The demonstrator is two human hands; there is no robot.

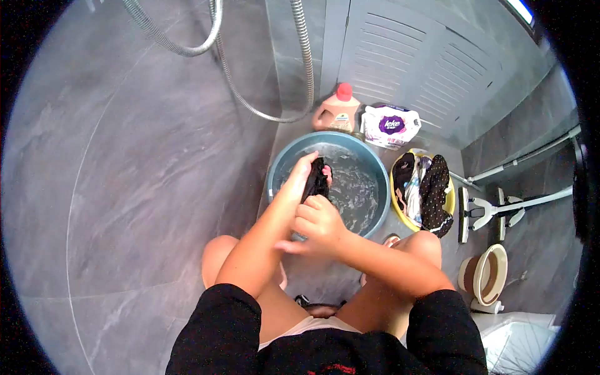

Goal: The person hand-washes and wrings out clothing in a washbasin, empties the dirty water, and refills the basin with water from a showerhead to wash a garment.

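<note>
A blue round basin (277, 164) with water in it stands on the floor in front of me. Over its left part, a wet black cloth (317, 179) hangs between my hands. My left hand (303, 170) reaches farther forward, its fingers round the upper part of the cloth. Nearer to me, my right hand (317, 222) has its fingers curled at the cloth's lower end, with the thumb stretched to the left. The forearms cross close together above the basin's near rim.
Behind the basin stand a pink detergent bottle (338, 112) and a white-purple package (391, 127). A yellow basin (409, 220) of clothes is at the right, then mop heads (481, 214) and a brown-white bucket (494, 275). A shower hose (304, 37) hangs above.
</note>
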